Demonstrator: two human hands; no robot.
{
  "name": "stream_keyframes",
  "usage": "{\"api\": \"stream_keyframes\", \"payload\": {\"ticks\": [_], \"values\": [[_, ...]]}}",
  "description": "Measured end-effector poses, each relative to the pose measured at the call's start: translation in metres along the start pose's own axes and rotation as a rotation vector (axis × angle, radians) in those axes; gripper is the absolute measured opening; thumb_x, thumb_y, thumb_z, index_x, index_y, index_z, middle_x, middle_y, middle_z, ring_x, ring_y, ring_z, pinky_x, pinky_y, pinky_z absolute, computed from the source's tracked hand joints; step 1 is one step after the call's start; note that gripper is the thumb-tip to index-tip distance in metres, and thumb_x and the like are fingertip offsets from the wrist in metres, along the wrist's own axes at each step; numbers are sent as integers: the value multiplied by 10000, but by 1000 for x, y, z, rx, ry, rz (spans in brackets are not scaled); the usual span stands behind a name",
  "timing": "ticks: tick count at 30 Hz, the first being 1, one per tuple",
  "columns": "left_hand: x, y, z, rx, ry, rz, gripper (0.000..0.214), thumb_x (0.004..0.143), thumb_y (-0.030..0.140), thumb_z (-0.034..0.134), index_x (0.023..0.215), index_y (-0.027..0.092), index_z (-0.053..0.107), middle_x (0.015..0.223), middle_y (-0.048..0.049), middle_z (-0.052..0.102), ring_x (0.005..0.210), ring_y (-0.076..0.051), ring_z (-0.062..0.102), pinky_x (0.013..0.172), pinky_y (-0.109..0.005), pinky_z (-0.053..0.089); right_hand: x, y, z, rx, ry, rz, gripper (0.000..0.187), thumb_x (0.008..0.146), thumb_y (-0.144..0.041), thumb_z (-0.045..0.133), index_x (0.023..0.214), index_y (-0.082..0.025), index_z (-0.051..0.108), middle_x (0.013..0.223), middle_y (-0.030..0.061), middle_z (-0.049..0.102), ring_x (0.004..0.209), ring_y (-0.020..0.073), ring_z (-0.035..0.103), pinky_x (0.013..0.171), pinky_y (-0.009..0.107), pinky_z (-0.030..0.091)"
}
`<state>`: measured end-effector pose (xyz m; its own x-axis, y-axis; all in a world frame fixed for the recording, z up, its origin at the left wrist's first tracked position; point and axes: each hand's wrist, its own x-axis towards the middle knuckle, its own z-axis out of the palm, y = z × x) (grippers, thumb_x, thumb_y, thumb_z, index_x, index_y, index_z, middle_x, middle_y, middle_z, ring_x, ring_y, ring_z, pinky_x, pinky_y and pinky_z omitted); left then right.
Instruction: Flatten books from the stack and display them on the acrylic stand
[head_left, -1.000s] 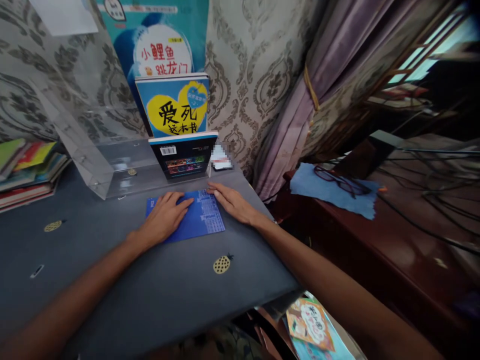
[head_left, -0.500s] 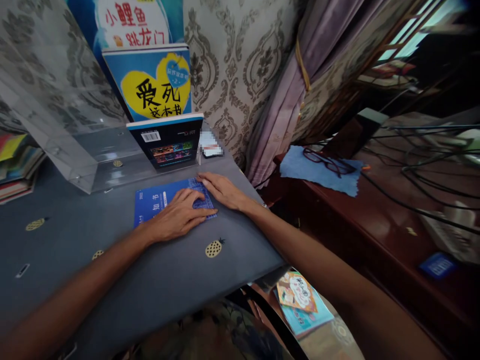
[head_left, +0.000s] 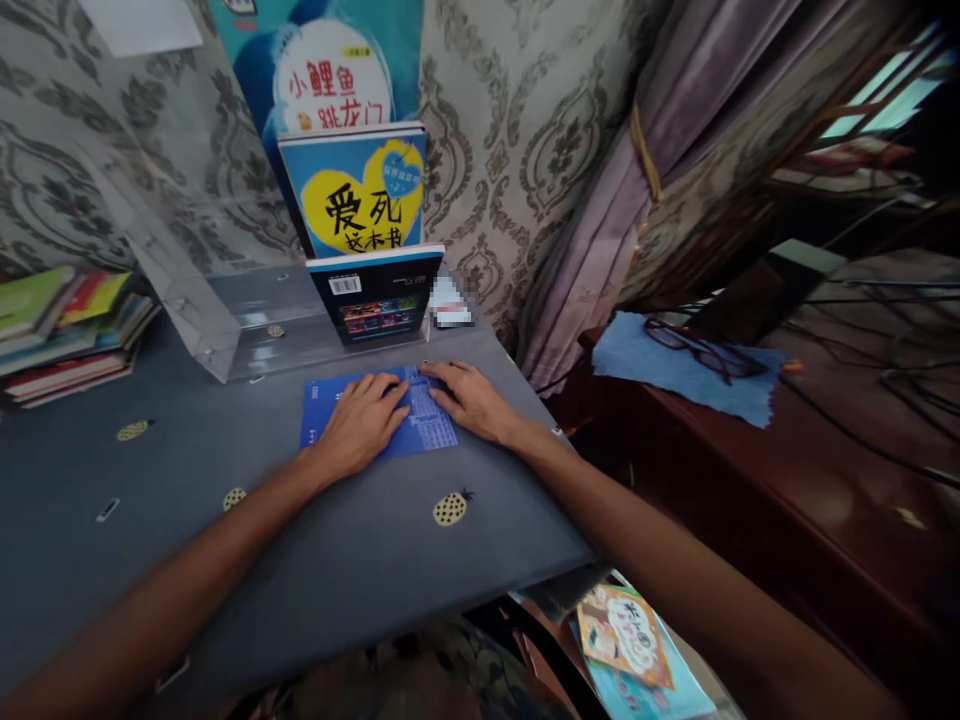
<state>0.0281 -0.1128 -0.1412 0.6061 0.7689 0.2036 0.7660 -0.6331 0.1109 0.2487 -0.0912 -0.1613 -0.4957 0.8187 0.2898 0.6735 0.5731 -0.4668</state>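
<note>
A blue printed booklet (head_left: 433,428) with white lettering lies flat on the grey tablecloth (head_left: 315,590). My left hand (head_left: 358,422) rests on the middle of it, fingers extended and covering part of the lettering. At its right end, my right hand (head_left: 472,398) touches the top right part with the fingers stretched out. Neither hand is wrapped round anything. Just behind the booklet stands a clear acrylic rack (head_left: 217,335). Upright in it are a dark-backed book (head_left: 386,310), a blue book with a yellow heart (head_left: 360,190) and a taller teal book (head_left: 330,65).
Stacked books (head_left: 75,330) sit at the far left. On the right, a dark red desk (head_left: 750,480) carries a blue cloth (head_left: 686,375), eyeglasses (head_left: 705,350) and tangled cables (head_left: 892,350). Picture books (head_left: 634,645) lie below the table edge. A purple curtain (head_left: 592,230) hangs behind.
The view has swung left, so everything sits further right. My left hand has drawn back from the booklet's right end, baring more print there. The right hand stays by the top right corner.
</note>
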Motion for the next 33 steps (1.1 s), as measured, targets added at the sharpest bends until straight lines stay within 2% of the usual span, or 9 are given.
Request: {"api": "stream_keyframes", "payload": {"ticks": [3,7,10,15,18,21,25,28,33], "values": [[-4,-10,-3,103,3,-98,432,1045,350,368,1383,159,557,1339,-132,607,1196,-289,549,1012,-465,446,0,0,1,-24,-5,6,420,972,-200,473,1383,-147,541,1402,153,619,1292,271,589,1166,538,368],[-21,-38,-11,139,-16,-178,479,1049,329,285,1396,136,552,1378,-160,608,1231,-312,564,1015,-505,452,-1,2,2,-30,8,-2,411,983,-223,467,1385,-207,548,1391,116,635,1281,263,601,1158,546,381],[-44,-67,-17,64,-15,-208,518,1050,380,266,1397,130,559,1420,-147,596,1296,-299,550,1093,-510,416,0,3,3,-32,15,-12,415,983,-229,472,1391,-231,546,1390,102,638,1285,261,598,1152,553,389],[-74,-104,-22,-168,15,-125,545,1044,473,258,1404,191,555,1482,-80,558,1383,-237,497,1177,-485,366,0,4,2,-72,-3,-13,424,984,-217,452,1400,-214,537,1406,112,624,1290,265,590,1151,546,386],[-79,-109,-19,-210,44,-110,520,1040,467,286,1403,205,551,1483,-75,558,1387,-233,497,1179,-496,365,-1,0,2,-125,-20,-21,420,990,-211,436,1396,-194,541,1404,126,620,1284,272,588,1138,539,393],[-78,-108,-16,-207,73,-96,496,1035,442,320,1379,188,572,1462,-89,577,1368,-237,517,1166,-501,381,3,-15,6,-225,-31,-55,378,999,-203,433,1332,-162,607,1390,158,615,1304,303,550,1104,548,407],[-78,-108,-15,-192,82,-79,450,1027,402,368,1367,205,586,1457,-77,583,1373,-237,513,1157,-505,391,20,-54,21,-288,-105,-239,357,1017,-252,456,1298,-149,651,1376,190,576,1262,324,512,1053,533,434],[-79,-110,-12,-194,100,-75,439,1025,374,377,1361,194,595,1451,-89,587,1374,-234,514,1157,-494,392,36,-85,36,-242,-184,-361,354,1022,-272,476,1324,-190,641,1282,163,583,1159,286,515,991,479,470],[-79,-113,-7,-208,111,-60,415,1018,324,398,1354,187,600,1431,-92,605,1377,-214,512,1157,-464,397,47,-112,52,-184,-264,-400,382,1043,-328,453,1393,-286,598,1241,134,551,1124,271,484,989,499,446]]}}
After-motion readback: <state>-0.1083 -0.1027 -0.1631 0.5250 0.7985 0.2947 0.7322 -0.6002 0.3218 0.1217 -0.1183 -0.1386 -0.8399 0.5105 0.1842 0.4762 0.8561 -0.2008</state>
